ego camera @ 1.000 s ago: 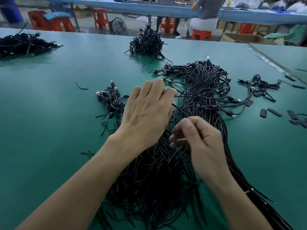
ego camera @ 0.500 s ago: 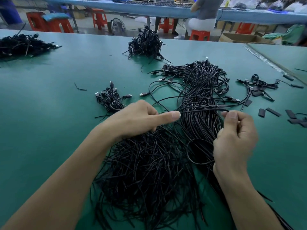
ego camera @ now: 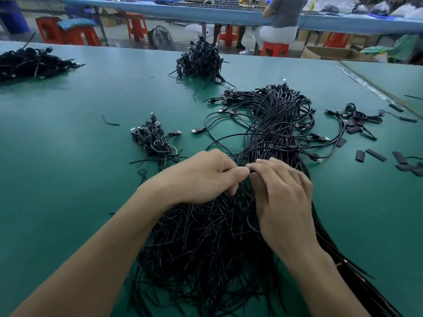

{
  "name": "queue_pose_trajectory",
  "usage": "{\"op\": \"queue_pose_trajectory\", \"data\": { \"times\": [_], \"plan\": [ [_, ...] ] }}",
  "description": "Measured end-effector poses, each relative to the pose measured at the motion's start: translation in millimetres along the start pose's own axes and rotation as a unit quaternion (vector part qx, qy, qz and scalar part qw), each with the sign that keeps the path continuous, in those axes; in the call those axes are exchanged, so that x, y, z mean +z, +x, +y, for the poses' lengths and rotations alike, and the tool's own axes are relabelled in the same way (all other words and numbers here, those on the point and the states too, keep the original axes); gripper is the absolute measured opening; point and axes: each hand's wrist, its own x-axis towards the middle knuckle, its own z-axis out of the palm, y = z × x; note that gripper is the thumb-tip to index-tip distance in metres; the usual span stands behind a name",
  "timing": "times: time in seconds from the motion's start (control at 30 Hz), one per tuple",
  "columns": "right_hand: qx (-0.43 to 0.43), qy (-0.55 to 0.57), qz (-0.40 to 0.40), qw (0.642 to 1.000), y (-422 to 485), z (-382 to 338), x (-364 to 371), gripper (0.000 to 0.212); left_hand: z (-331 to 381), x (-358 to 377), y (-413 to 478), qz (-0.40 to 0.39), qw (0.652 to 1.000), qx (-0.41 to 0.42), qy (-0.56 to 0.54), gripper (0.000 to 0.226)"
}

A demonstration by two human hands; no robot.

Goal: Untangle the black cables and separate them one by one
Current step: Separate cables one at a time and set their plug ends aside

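A large tangle of black cables [ego camera: 272,133] with USB plugs runs from the middle of the green table [ego camera: 68,179] down to the near edge, its loose ends fanned out below my wrists. My left hand [ego camera: 206,177] and my right hand [ego camera: 281,193] meet over the middle of the tangle, fingertips almost touching. The left hand's fingers are curled and pinch a cable between thumb and forefinger. The right hand's fingertips pinch the same spot of cable. One loose cable with a plug [ego camera: 198,130] loops out to the left of the bundle.
A small separated bunch of cables [ego camera: 153,140] lies left of the hands. More black piles sit at the far centre [ego camera: 199,61] and far left [ego camera: 32,62]. Black sleeve pieces [ego camera: 375,154] and short cables [ego camera: 357,117] lie at right. A person sits at the bench behind.
My right hand has come back from the right side of the bundle to meet the left hand at the centre. The left forefinger, earlier stretched out, is now curled onto a cable.
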Motion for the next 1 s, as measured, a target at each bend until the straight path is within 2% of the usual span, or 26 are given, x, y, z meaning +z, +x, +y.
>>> {"op": "queue_pose_trajectory", "data": {
  "times": [0.1, 0.2, 0.27, 0.33, 0.43, 0.57, 0.63, 0.67, 0.73, 0.87, 0.93, 1.0],
  "plan": [
    [-0.008, 0.086, 0.049, 0.995, 3, 3, 0, 0.029, 2, -5, -3, -0.033, 0.996, 0.024, -0.08, 0.053],
    [-0.011, 0.159, 0.088, 0.983, 4, 4, 0, 0.028, 3, -6, -8, -0.135, 0.979, 0.044, -0.147, 0.055],
    [-0.014, 0.197, 0.099, 0.975, 5, 3, 0, 0.029, 7, -4, -11, -0.195, 0.951, 0.065, -0.23, 0.055],
    [-0.016, 0.213, 0.097, 0.972, 5, 4, 0, 0.031, 12, -2, -10, -0.207, 0.91, 0.075, -0.351, 0.052],
    [-0.028, 0.201, 0.072, 0.977, 3, 1, 3, 0.03, 18, 0, -6, -0.138, 0.847, 0.08, -0.507, 0.047],
    [-0.068, 0.183, 0.022, 0.98, 0, -8, 6, 0.032, 21, 7, 3, -0.028, 0.751, 0.051, -0.657, 0.043],
    [-0.079, 0.167, 0.02, 0.983, 0, -10, 6, 0.03, 20, 13, 6, 0.024, 0.735, 0.041, -0.677, 0.042],
    [-0.084, 0.155, 0.024, 0.984, 0, -10, 6, 0.028, 19, 15, 7, 0.047, 0.742, 0.045, -0.667, 0.041],
    [-0.087, 0.143, 0.034, 0.985, -1, -10, 5, 0.021, 17, 20, 8, 0.095, 0.778, 0.061, -0.619, 0.039],
    [-0.098, 0.177, 0.051, 0.978, -1, -10, 2, 0.018, 12, 26, 8, 0.206, 0.895, 0.123, -0.376, 0.029],
    [-0.113, 0.206, 0.063, 0.97, -2, -11, -1, 0.024, 8, 25, 8, 0.215, 0.933, 0.134, -0.256, 0.028],
    [-0.111, 0.265, 0.077, 0.955, -2, -13, -3, 0.024, 8, 21, 4, 0.17, 0.959, 0.114, -0.194, 0.03]
  ]
}}
